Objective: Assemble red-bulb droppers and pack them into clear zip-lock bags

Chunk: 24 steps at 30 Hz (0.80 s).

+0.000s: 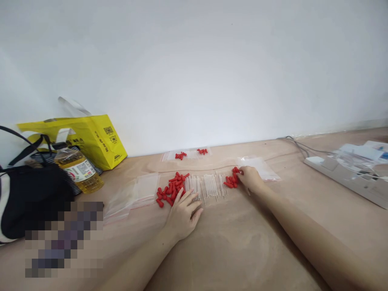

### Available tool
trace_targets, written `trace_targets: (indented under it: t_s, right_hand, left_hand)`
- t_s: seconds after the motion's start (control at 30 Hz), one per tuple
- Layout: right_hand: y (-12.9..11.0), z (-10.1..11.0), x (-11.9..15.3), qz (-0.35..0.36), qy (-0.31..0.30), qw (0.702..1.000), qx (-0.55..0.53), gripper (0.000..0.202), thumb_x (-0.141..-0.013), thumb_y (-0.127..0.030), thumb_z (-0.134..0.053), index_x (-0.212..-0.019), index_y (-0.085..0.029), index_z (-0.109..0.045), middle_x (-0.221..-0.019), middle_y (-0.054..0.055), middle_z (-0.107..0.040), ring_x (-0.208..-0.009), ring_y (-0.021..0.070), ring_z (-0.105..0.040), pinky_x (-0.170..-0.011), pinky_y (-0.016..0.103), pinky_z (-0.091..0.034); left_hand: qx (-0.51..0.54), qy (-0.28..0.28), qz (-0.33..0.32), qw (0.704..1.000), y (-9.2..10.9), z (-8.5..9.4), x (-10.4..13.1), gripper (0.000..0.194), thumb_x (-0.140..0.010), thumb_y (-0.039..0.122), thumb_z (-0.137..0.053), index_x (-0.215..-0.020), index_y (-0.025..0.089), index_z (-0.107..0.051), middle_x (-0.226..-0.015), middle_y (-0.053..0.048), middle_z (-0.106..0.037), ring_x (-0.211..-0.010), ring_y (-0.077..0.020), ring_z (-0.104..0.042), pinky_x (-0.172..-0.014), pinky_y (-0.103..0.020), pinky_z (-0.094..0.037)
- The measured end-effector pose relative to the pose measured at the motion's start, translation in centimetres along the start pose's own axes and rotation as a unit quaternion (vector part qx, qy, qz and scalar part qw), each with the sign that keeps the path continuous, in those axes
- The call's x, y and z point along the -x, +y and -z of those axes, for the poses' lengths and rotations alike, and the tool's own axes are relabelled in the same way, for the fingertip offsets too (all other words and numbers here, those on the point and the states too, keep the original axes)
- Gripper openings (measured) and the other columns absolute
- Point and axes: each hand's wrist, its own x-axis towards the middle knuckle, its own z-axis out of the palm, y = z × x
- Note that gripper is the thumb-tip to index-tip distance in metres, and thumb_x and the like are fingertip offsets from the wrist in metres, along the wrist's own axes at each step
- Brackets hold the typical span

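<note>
A large heap of red rubber bulbs (171,190) lies left of centre on the wooden table (224,250). Beside it are rows of thin clear tubes (211,186). My left hand (183,214) rests with fingers spread at the near edge of the heap and the tubes, holding nothing visible. At the right end of the tubes is a smaller group of red bulbs (230,180). My right hand (251,179) touches this group with its fingers drawn together; whether a bulb is between the fingertips is hard to make out.
Clear plastic bags (145,188) lie on the left, another bag (261,167) behind my right hand. Bagged red bulbs (181,155) are near the wall. Further left stand a yellow bag (103,141), an oil bottle (80,169) and a black bag (33,202); a power strip (345,178) is right.
</note>
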Motion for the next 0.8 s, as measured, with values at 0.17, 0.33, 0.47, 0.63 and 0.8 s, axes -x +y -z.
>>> trace_targets:
  t_s: [0.17,0.33,0.47,0.63,0.8]
  right_hand:
    - [-0.6,0.6,0.3,0.0,0.008,1.0,0.011,0.026,-0.077,-0.018,-0.04,-0.063,-0.017,-0.062,-0.066,0.006,-0.062,-0.061,0.014,-0.054,-0.055,0.023,-0.033]
    - [-1.2,0.7,0.8,-0.003,0.026,0.999,0.046,0.029,-0.075,-0.042,-0.048,-0.066,-0.02,-0.065,-0.07,0.008,-0.062,-0.071,0.0201,-0.055,-0.059,0.027,-0.032]
    - [-1.3,0.3,0.9,-0.002,0.043,0.998,0.052,0.024,-0.073,-0.039,-0.05,-0.067,-0.021,-0.065,-0.074,0.007,-0.061,-0.076,0.0216,-0.053,-0.062,0.028,-0.033]
    - [-2.2,0.2,1.2,0.034,0.137,0.99,0.006,0.021,-0.077,-0.031,-0.047,-0.068,-0.017,-0.06,-0.075,0.008,-0.061,-0.077,0.0206,-0.053,-0.065,0.029,-0.033]
    - [-5.5,-0.8,3.7,0.186,0.158,0.968,-0.05,0.016,-0.083,-0.025,-0.041,-0.076,-0.016,-0.053,-0.071,0.004,-0.061,-0.07,0.0167,-0.054,-0.069,0.03,-0.03]
  left_hand:
    - [0.001,-0.005,0.004,1.0,0.1,0.2,-0.1,0.016,-0.077,0.022,-0.05,-0.085,0.022,-0.064,-0.104,-0.005,-0.062,-0.109,-0.0239,-0.049,-0.097,-0.052,-0.03]
    - [-0.001,-0.004,0.011,1.0,0.1,0.1,0.0,0.015,-0.077,0.022,-0.05,-0.085,0.022,-0.064,-0.103,-0.004,-0.063,-0.108,-0.0236,-0.05,-0.098,-0.052,-0.028]
    - [-0.009,0.016,0.021,1.0,0.0,0.0,0.1,0.014,-0.075,0.023,-0.053,-0.085,0.022,-0.062,-0.1,-0.003,-0.063,-0.105,-0.0236,-0.05,-0.097,-0.05,-0.029]
    - [-0.054,0.032,0.091,0.994,0.1,0.2,-1.4,0.01,-0.075,0.026,-0.052,-0.076,0.02,-0.059,-0.085,-0.005,-0.062,-0.086,-0.0225,-0.053,-0.079,-0.041,-0.039]
    - [-0.142,-0.049,0.17,0.974,0.2,-0.6,-4.5,0.014,-0.073,0.023,-0.048,-0.08,0.019,-0.059,-0.093,-0.008,-0.059,-0.091,-0.0247,-0.049,-0.078,-0.039,-0.037]
